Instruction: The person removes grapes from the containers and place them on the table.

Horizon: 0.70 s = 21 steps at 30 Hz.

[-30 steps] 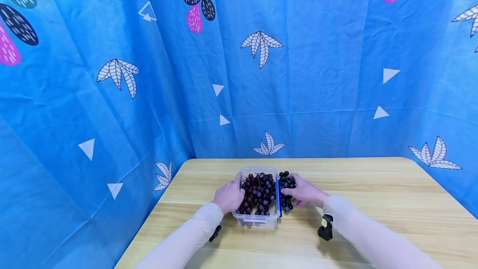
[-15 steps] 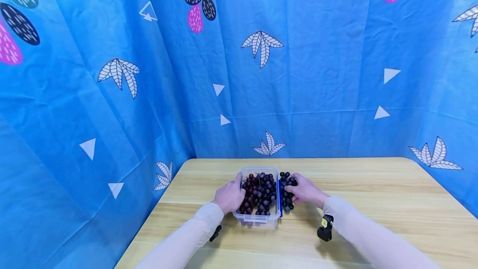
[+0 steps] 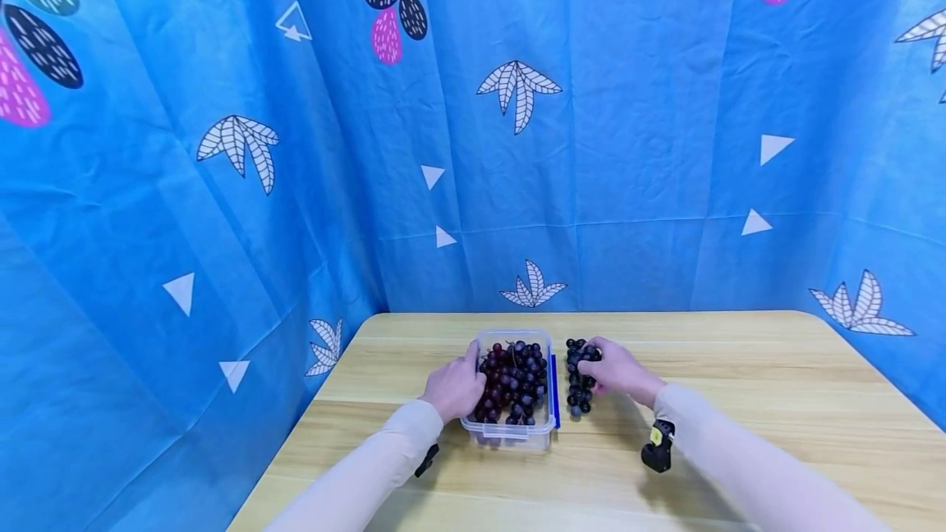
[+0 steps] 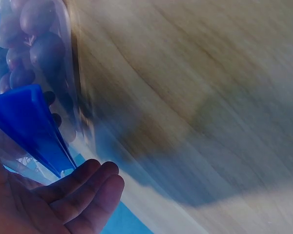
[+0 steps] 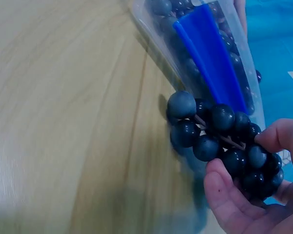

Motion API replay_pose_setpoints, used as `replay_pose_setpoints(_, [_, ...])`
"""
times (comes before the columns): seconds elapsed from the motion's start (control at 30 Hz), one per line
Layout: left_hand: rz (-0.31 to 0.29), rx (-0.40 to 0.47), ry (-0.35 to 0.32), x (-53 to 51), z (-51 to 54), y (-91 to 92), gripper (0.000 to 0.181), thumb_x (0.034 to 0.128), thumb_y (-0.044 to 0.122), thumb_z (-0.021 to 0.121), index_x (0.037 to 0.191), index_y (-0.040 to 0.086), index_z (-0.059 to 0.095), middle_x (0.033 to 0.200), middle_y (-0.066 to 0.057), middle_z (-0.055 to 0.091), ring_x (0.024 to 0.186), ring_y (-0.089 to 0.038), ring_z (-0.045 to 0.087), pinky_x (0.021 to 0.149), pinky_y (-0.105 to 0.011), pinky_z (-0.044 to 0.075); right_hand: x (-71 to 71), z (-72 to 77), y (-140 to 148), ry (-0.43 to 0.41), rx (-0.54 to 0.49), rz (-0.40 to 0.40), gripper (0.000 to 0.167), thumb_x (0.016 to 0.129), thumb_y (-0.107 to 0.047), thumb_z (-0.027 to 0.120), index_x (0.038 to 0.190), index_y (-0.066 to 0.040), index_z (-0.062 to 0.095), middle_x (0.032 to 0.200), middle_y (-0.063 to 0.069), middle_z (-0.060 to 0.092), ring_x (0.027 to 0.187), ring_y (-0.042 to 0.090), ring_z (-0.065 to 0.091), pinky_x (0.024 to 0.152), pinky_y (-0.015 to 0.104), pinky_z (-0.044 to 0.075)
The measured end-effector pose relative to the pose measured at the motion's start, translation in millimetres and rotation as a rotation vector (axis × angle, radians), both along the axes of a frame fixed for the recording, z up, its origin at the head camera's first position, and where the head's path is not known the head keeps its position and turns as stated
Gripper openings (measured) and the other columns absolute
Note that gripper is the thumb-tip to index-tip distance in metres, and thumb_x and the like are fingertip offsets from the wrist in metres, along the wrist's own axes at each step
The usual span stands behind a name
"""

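Shifting further toward three o'clock, away from the clear container (image 3: 506,433), the right hand (image 3: 621,371) is pinching a dark grape bunch (image 5: 234,161) with thumb (image 5: 278,135) and fingers (image 5: 219,187); seemingly, the bunch is now being handled apart from the grapes inside (image 3: 512,384). At nine o'clock, the left hand (image 3: 453,388) is touching the container, its fingers loosely extended.

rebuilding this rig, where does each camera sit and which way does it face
Head: worn on the head, facing forward and down at the box, grape bunch, table and curtain; left hand, right hand and sleeves show.
Left wrist: on that wrist, facing a blue clip and table; left fingers show.
Right wrist: on that wrist, facing the grape bunch; right fingers hold it.
Shared: head and right wrist both show that bunch.
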<state>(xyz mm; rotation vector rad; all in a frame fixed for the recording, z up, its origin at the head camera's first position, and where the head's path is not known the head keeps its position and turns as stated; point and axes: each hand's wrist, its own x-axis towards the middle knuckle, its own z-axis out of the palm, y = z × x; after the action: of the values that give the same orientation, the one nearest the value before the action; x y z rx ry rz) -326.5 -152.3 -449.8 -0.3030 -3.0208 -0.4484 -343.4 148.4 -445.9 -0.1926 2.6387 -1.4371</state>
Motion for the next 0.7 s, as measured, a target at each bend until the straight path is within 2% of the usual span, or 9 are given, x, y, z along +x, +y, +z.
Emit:
replay_pose_setpoints(0.1, [0.006,-0.002,0.0,0.1,0.0,0.3,0.068,0.1014,0.029,0.044,0.162,0.012,0.018,0.099,-0.01,0.069,0.053,-0.016,0.05,0.047,-0.034,0.042,1.5,4.5,4.8,-0.011,0.016,0.0,0.047,0.091,-0.015,0.065,0.133,0.003,0.052,0.081,0.014,0.066,0.059,0.026,0.067,0.062,0.04,0.059])
replay_pose_setpoints(0.2, [0.009,0.003,-0.004,-0.1,-0.2,0.8,0.069,0.1016,0.029,0.044,0.162,0.013,0.017,0.106,-0.012,0.07,0.053,-0.016,0.05,0.047,-0.034,0.043,2.5,5.1,7.5,-0.021,0.032,0.006,0.049,0.091,-0.016,0.066,0.134,0.002,0.052,0.086,0.014,0.066,0.059,0.025,0.066,0.061,0.039,0.058])
replay_pose_setpoints(0.53, [0.013,0.021,-0.019,0.7,1.1,-0.2,0.069,0.1013,0.03,0.044,0.163,0.014,0.016,0.114,-0.014,0.07,0.052,-0.016,0.05,0.047,-0.034,0.043,2.2,-4.2,1.9,-0.013,0.051,0.07,0.054,0.09,-0.015,0.071,0.139,-0.002,0.05,0.097,0.015,0.066,0.057,0.021,0.06,0.057,0.038,0.056])
replay_pose_setpoints(0.7, [0.014,0.013,-0.015,0.4,1.9,0.6,0.07,0.1012,0.029,0.045,0.163,0.014,0.016,0.108,-0.013,0.07,0.054,-0.017,0.05,0.048,-0.034,0.043,5.8,-2.5,0.1,-0.016,0.083,0.09,0.067,0.092,-0.019,0.071,0.148,-0.001,0.039,0.085,0.011,0.063,0.056,0.021,0.058,0.059,0.038,0.054])
